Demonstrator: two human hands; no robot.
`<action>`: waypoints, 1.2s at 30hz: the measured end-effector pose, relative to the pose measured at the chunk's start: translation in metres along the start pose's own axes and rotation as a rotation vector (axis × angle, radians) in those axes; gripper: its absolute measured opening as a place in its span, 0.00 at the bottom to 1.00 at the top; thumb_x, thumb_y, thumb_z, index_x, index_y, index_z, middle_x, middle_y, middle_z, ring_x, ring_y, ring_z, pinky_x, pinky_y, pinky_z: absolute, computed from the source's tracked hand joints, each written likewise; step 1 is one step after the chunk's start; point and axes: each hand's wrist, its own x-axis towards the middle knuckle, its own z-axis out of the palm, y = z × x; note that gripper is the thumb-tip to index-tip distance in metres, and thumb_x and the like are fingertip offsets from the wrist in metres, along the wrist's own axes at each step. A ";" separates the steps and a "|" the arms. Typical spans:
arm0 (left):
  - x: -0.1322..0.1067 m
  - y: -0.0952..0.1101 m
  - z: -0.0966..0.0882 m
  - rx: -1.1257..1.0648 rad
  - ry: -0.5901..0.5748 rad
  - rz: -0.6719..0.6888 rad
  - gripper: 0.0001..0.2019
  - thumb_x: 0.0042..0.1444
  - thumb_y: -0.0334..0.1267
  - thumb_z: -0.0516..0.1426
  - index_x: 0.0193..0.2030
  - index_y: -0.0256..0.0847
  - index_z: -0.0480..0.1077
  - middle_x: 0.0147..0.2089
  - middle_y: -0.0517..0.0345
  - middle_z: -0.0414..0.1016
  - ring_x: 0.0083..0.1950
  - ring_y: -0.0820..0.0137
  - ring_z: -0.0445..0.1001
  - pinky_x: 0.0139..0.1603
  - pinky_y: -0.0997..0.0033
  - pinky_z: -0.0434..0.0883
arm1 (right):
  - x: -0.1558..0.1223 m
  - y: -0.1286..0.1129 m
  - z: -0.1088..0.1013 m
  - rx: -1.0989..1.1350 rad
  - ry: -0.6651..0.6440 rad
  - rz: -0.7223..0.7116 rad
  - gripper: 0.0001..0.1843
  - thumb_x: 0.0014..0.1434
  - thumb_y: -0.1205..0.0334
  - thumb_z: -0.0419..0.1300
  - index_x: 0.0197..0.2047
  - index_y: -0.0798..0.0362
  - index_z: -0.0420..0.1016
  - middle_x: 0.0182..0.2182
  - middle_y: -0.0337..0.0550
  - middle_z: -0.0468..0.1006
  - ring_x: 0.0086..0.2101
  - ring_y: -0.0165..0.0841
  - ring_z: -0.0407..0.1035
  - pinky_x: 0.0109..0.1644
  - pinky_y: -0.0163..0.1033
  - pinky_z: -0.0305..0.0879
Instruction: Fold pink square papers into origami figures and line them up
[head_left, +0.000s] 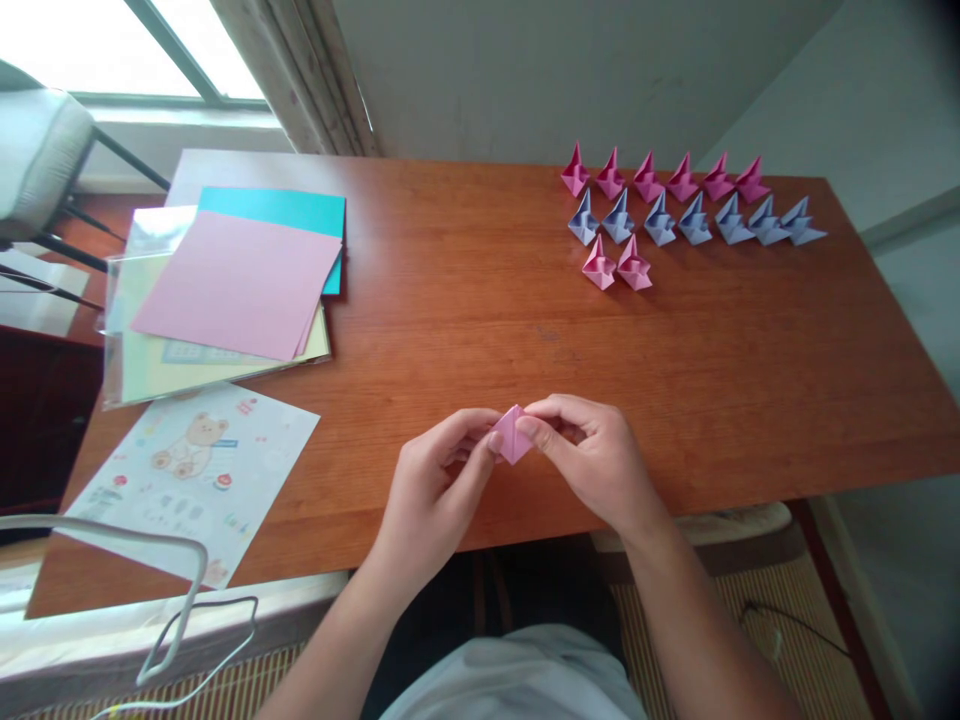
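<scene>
A small piece of pink origami paper (513, 440), folded into a diamond with a crease down its middle, is held just above the table's front edge. My left hand (444, 478) pinches its left corner between thumb and fingers. On the opposite side, my right hand (589, 450) grips the right corner, its thumb lying on the front face. Farther back at the right stand finished folded paper figures: a row of dark pink ones (682, 180), a row of pale blue ones (660, 222), and two light pink ones (634, 266).
Pink paper sheets (240, 285) lie over a teal sheet (277, 208) and a clear plastic packet (217, 380) at the left. A bear-printed sheet (255, 455) is in front of them on the wooden table (450, 280). A white cable (150, 530) crosses the lower left.
</scene>
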 end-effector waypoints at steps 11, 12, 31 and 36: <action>0.002 -0.015 -0.006 0.869 0.137 0.374 0.05 0.66 0.33 0.54 0.47 0.41 0.70 0.37 0.57 0.78 0.36 0.68 0.75 0.37 0.70 0.70 | 0.006 0.009 0.005 -0.453 -0.025 -0.214 0.10 0.69 0.67 0.56 0.46 0.50 0.79 0.39 0.44 0.83 0.40 0.37 0.76 0.47 0.42 0.69; 0.002 -0.015 -0.006 0.909 0.130 0.410 0.06 0.66 0.32 0.54 0.47 0.41 0.70 0.38 0.56 0.78 0.37 0.67 0.75 0.38 0.69 0.70 | 0.006 0.011 0.006 -0.482 -0.020 -0.231 0.10 0.69 0.67 0.56 0.46 0.51 0.79 0.39 0.44 0.83 0.41 0.37 0.75 0.47 0.43 0.69; 0.003 -0.024 -0.016 1.003 -0.069 0.608 0.12 0.66 0.28 0.54 0.53 0.40 0.73 0.54 0.49 0.78 0.51 0.60 0.74 0.51 0.58 0.75 | -0.005 0.014 0.000 -0.613 -0.095 -0.397 0.20 0.69 0.71 0.53 0.60 0.50 0.74 0.40 0.47 0.78 0.41 0.38 0.69 0.48 0.45 0.71; 0.004 -0.024 -0.017 0.984 -0.072 0.605 0.12 0.66 0.29 0.54 0.53 0.40 0.73 0.53 0.50 0.79 0.50 0.61 0.74 0.51 0.59 0.75 | -0.007 0.015 -0.007 -0.643 -0.190 -0.426 0.24 0.70 0.67 0.54 0.67 0.51 0.67 0.44 0.49 0.78 0.44 0.40 0.69 0.49 0.47 0.73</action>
